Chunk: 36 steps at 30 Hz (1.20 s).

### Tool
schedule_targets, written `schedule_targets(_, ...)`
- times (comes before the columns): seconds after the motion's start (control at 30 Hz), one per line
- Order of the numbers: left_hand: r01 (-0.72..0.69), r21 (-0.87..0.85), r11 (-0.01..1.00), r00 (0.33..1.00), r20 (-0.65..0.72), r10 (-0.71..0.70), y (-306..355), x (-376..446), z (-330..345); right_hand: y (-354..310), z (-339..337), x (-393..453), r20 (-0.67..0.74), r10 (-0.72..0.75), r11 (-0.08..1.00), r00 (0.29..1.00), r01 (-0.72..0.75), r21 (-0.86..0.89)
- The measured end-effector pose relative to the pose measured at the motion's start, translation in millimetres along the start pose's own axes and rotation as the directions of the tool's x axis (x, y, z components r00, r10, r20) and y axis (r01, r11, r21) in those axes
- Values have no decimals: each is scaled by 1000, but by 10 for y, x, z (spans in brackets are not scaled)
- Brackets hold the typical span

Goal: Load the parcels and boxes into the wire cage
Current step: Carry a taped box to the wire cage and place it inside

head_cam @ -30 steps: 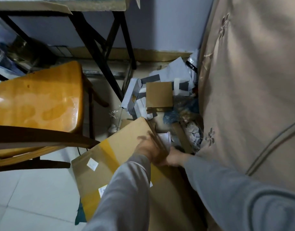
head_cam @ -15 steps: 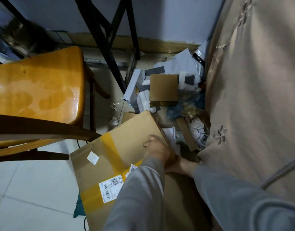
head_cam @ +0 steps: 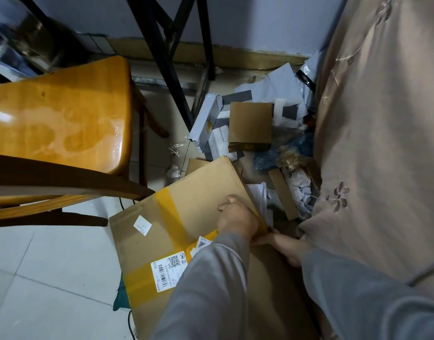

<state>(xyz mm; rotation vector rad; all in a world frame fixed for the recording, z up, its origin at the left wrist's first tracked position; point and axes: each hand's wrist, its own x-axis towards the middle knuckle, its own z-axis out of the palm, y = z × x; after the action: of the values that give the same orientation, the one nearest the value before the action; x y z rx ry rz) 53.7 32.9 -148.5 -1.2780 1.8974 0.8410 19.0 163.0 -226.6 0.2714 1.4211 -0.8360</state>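
Note:
A large brown cardboard box (head_cam: 186, 217) with yellow tape and a white barcode label lies tilted on the floor in front of me. My left hand (head_cam: 238, 217) grips its right top edge, fingers curled over the rim. My right hand (head_cam: 282, 246) holds the box's right side lower down, partly hidden behind the edge. Beyond it lie a small brown box (head_cam: 250, 122), grey-and-white plastic parcels (head_cam: 272, 92) and an open carton of crumpled paper (head_cam: 297, 190). No wire cage is in view.
A yellow wooden chair (head_cam: 61, 114) stands close on the left. Black metal table legs (head_cam: 162, 60) rise behind the pile by the wall. A beige embroidered cloth (head_cam: 378, 143) hangs along the right. White floor tiles (head_cam: 51, 278) lie at the lower left.
The large box has come nearer and its barcode label has come into sight. My left hand has slid along the right edge, and the view has tipped downward.

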Motion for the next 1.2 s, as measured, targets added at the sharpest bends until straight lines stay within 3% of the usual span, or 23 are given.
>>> schedule_targets(0.1, -10, -4, 1000, 1000, 1, 10, -2, -26, 34, 23, -3, 11, 10, -11, 999, 1000, 10, 40)
schedule_targets(0.3, 24, -89, 996, 1000, -12, -25, -40, -40, 80, -16, 10, -81, 43, 37, 996, 998, -34, -84)
schedule_targets(0.47, 22, -97, 995, 1000, -1, -22, -139, -119, 48, 50, 107, -158, 25, 40, 997, 999, -39, -66)
schedule_targets(0.73, -6, -69, 998, 998, -62, 1, -296, -375, -220, -208, 330, -579, -14, 63, 964, 998, -64, -257)
schedule_targets(0.87, -72, 61, 996, 990, -115, 79, -415, -675, -580, -572, 497, -1069, -80, -39, 897, 996, 0, -442)
schedule_targets(0.97, -148, 295, 944, 951, -219, 218, -457, -1001, -926, -778, 672, -1480, -115, -66, 824, 991, -11, -567)
schedule_targets(1.07, -179, 550, 815, 906, -231, 355, -469, -1381, -1223, -867, 868, -1876, -169, -129, 710, 977, -27, -703)
schedule_targets(1.2, -195, 770, 607, 908, -93, 409, -489, -1889, -1465, -918, 1169, -2441, -169, -218, 543, 961, -24, -839)
